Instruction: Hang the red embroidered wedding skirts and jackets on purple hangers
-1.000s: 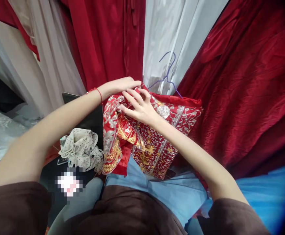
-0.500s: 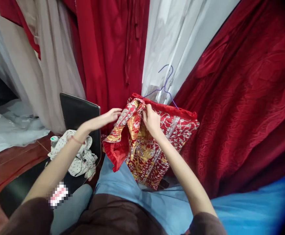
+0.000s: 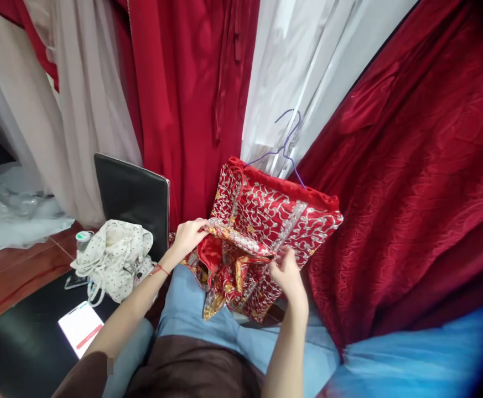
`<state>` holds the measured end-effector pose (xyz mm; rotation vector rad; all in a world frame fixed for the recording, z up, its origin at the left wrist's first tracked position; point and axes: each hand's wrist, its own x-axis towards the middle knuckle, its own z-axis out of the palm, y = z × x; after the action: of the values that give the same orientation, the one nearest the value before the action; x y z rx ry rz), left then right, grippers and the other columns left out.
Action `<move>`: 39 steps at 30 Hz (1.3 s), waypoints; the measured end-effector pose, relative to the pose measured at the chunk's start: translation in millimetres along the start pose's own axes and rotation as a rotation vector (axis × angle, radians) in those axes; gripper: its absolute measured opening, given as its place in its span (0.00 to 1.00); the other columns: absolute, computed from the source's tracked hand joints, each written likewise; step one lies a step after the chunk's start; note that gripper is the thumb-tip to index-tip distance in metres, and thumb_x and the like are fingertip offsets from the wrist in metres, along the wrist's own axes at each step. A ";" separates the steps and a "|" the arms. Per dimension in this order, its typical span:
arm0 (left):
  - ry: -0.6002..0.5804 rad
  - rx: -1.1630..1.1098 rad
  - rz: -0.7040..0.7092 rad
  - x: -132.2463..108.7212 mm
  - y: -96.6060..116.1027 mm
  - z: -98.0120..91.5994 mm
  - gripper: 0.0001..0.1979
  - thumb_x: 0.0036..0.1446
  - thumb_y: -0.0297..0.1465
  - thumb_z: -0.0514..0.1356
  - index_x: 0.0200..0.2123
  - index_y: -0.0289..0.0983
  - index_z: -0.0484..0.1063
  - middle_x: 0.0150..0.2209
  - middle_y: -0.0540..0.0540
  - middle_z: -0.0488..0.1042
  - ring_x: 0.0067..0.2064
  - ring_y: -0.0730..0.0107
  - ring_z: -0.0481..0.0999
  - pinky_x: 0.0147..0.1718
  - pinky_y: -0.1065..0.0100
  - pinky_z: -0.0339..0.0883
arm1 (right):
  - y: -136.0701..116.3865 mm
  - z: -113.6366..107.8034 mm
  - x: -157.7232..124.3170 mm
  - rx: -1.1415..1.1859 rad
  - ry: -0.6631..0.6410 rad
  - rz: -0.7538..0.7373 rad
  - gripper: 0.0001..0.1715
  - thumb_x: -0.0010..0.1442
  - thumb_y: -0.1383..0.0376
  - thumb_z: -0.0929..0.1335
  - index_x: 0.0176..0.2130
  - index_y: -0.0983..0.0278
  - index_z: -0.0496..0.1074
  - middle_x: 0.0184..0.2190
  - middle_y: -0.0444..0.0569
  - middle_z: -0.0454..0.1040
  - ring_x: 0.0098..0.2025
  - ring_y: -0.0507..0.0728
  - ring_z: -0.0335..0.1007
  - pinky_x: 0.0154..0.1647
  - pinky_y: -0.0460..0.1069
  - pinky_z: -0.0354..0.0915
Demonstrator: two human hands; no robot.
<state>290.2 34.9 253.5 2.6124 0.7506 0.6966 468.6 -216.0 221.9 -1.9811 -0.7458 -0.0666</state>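
A red skirt (image 3: pixel 261 204) with silver and gold embroidery hangs from a purple wire hanger (image 3: pixel 283 148) before me, its lower part by my knees. Across its front, a folded strip of embroidered red and gold cloth (image 3: pixel 241 239) is stretched between my hands. My left hand (image 3: pixel 189 237) is closed on the strip's left end. At the other end, my right hand (image 3: pixel 286 270) pinches the cloth between thumb and fingers. Below the strip, more of the cloth bunches up, showing its plain red lining.
To my left stands a black chair (image 3: pixel 133 193) bearing a white dotted cloth bag (image 3: pixel 119 254), a small jar (image 3: pixel 84 239) and a lit phone or tablet (image 3: pixel 81 329). Red, white and beige gowns hang all around. Blue tulle (image 3: pixel 415 354) spreads at lower right.
The bunched cloth has come down off the skirt's top left corner and is now stretched sideways. My left hand has closed on it; my right hand has moved down and right.
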 end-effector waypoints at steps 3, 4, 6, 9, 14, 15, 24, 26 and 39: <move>0.023 0.020 0.069 -5.3 12.2 4.0 0.13 0.62 0.33 0.56 0.45 0.45 0.78 0.49 0.48 0.80 0.49 0.57 0.79 0.47 0.62 0.68 | -21.9 -20.9 -10.6 -0.050 -0.010 -0.165 0.28 0.56 0.58 0.65 0.55 0.61 0.61 0.55 0.59 0.69 0.57 0.65 0.68 0.58 0.61 0.65; 0.032 0.019 0.094 -7.3 16.3 4.1 0.13 0.61 0.32 0.56 0.45 0.45 0.79 0.48 0.48 0.81 0.48 0.58 0.79 0.47 0.62 0.68 | -31.3 -19.7 -15.2 -0.075 -0.054 -0.206 0.29 0.58 0.56 0.65 0.56 0.60 0.60 0.56 0.58 0.68 0.59 0.65 0.66 0.59 0.62 0.64; 0.043 0.010 0.164 -12.1 25.2 3.9 0.13 0.61 0.30 0.56 0.43 0.45 0.79 0.46 0.49 0.81 0.46 0.59 0.79 0.48 0.61 0.68 | -47.5 -5.5 -24.5 -0.159 -0.132 -0.238 0.32 0.57 0.51 0.67 0.57 0.61 0.61 0.56 0.60 0.69 0.58 0.68 0.66 0.58 0.65 0.63; 0.018 -0.002 0.307 -20.3 40.8 5.1 0.13 0.62 0.29 0.54 0.41 0.43 0.79 0.42 0.47 0.82 0.44 0.60 0.79 0.48 0.60 0.68 | -59.4 26.8 -32.1 -0.332 -0.128 -0.280 0.27 0.59 0.55 0.67 0.54 0.62 0.67 0.51 0.61 0.73 0.53 0.71 0.70 0.51 0.65 0.65; 0.028 -0.164 0.326 -30.1 58.3 8.5 0.11 0.62 0.31 0.55 0.43 0.41 0.76 0.44 0.45 0.80 0.46 0.62 0.78 0.50 0.62 0.68 | -57.0 42.8 -24.7 -0.463 -0.014 -0.329 0.18 0.63 0.65 0.59 0.44 0.58 0.75 0.31 0.54 0.79 0.29 0.63 0.74 0.31 0.52 0.61; 0.026 -0.200 0.315 -31.6 58.8 9.0 0.13 0.61 0.32 0.56 0.48 0.41 0.74 0.49 0.44 0.78 0.50 0.62 0.76 0.53 0.62 0.68 | -56.1 40.1 -23.2 -0.485 0.018 -0.313 0.17 0.63 0.64 0.60 0.43 0.58 0.76 0.29 0.53 0.79 0.27 0.63 0.73 0.28 0.51 0.58; -0.382 0.210 -0.060 -21.0 25.3 4.7 0.19 0.58 0.31 0.53 0.49 0.34 0.76 0.51 0.30 0.76 0.56 0.40 0.75 0.54 0.45 0.65 | -60.6 15.9 -18.1 -0.423 0.004 -0.289 0.11 0.61 0.60 0.65 0.36 0.55 0.77 0.28 0.47 0.79 0.30 0.61 0.74 0.29 0.49 0.55; -0.205 0.149 -0.038 -9.9 15.0 -3.8 0.19 0.61 0.30 0.49 0.47 0.38 0.77 0.48 0.35 0.79 0.52 0.45 0.77 0.53 0.47 0.66 | -69.8 10.3 -8.5 -0.390 -0.028 -0.357 0.11 0.61 0.58 0.66 0.32 0.56 0.76 0.25 0.46 0.77 0.28 0.59 0.71 0.29 0.49 0.55; 0.310 -0.656 0.117 71.5 -11.6 2.9 0.22 0.70 0.43 0.44 0.41 0.34 0.71 0.30 0.45 0.76 0.30 0.68 0.74 0.34 0.69 0.66 | -168.5 68.8 138.3 -0.231 -0.103 -0.605 0.28 0.64 0.46 0.64 0.22 0.63 0.62 0.17 0.39 0.60 0.22 0.49 0.50 0.27 0.46 0.49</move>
<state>340.0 84.2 271.8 1.9790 0.3562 1.1698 474.1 -38.4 365.7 -1.9132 -1.4384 -0.4278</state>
